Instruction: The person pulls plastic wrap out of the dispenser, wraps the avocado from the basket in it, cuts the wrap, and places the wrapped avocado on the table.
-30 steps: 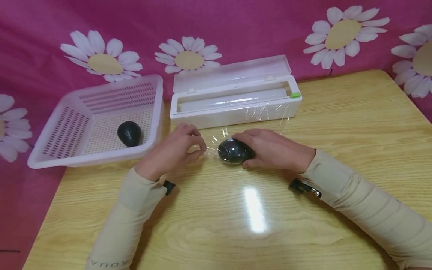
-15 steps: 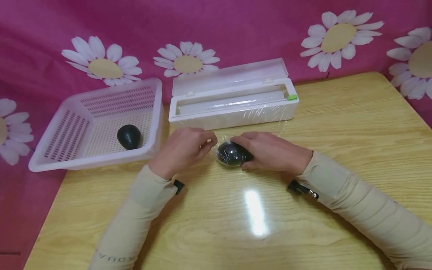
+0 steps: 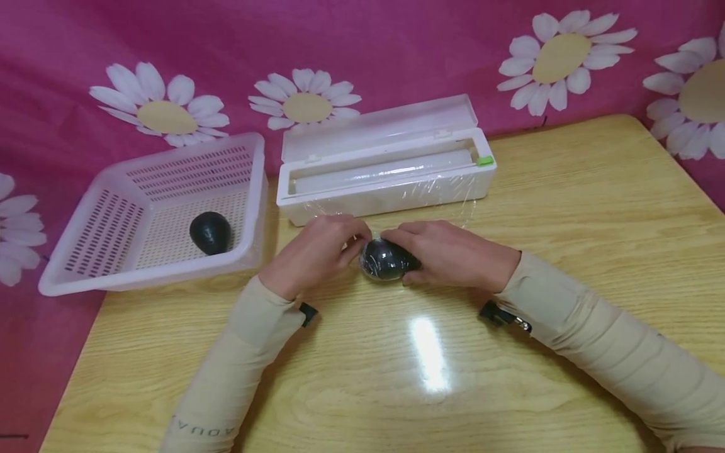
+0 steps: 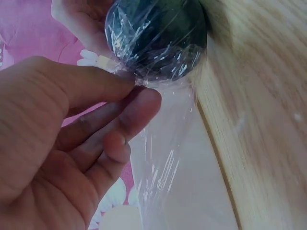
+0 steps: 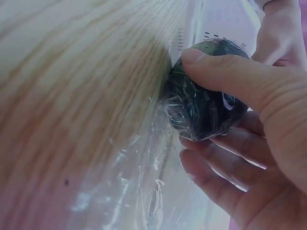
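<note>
Head view: right hand [image 3: 447,255] grips avocado [image 3: 387,259] on table [image 3: 340,365], near box [image 3: 385,195]; second avocado [image 3: 210,233] in basket [image 3: 147,274]. Left wrist view alone clearly shows left hand [image 4: 67,143] pinching film [image 4: 165,158] at avocado's end. Right wrist view: thumb, fingers on opposite sides.

Dark avocado [image 3: 385,259] in clear film [image 4: 165,172]

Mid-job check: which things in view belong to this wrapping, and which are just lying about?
Part of the job:
right hand, gripping the dark egg-shaped object
left hand, apparently pinching clear film
open white box with film roll

Seemingly idle now:
second dark object, in the basket
flowered cloth
</note>
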Demonstrator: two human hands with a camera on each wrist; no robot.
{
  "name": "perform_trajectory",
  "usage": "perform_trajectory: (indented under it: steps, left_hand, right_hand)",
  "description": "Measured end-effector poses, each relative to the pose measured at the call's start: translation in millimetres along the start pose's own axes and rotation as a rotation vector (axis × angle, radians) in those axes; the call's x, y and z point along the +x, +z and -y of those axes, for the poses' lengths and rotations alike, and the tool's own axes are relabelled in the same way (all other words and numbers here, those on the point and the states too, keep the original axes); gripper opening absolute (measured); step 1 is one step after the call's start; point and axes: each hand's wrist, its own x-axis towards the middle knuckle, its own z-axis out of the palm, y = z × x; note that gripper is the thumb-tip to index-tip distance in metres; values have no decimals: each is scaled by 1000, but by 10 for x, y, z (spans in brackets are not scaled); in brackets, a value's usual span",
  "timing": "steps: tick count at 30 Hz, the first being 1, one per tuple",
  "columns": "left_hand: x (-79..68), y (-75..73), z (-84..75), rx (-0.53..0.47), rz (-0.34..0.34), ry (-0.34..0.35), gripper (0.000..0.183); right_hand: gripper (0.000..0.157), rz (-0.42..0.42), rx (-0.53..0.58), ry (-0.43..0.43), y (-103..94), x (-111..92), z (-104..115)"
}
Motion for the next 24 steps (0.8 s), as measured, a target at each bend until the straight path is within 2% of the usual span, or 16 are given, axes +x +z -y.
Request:
perform_trajectory:
  steps: [5, 13, 20, 24]
  left_hand:
    - [19, 6, 9, -70, 17, -58, 27]
    - [21, 48, 41, -135, 45, -97, 46]
    - [4, 103, 81, -153, 25, -73, 40]
    - [7, 109, 71, -155, 42, -82, 32]
  right_hand:
    - [76, 12, -1, 10, -3, 9, 1]
    - [76, 4, -5, -6, 4, 12, -4]
    - [75, 13, 0, 1, 2, 16, 6]
    - [74, 15, -2, 4, 0, 16, 3]
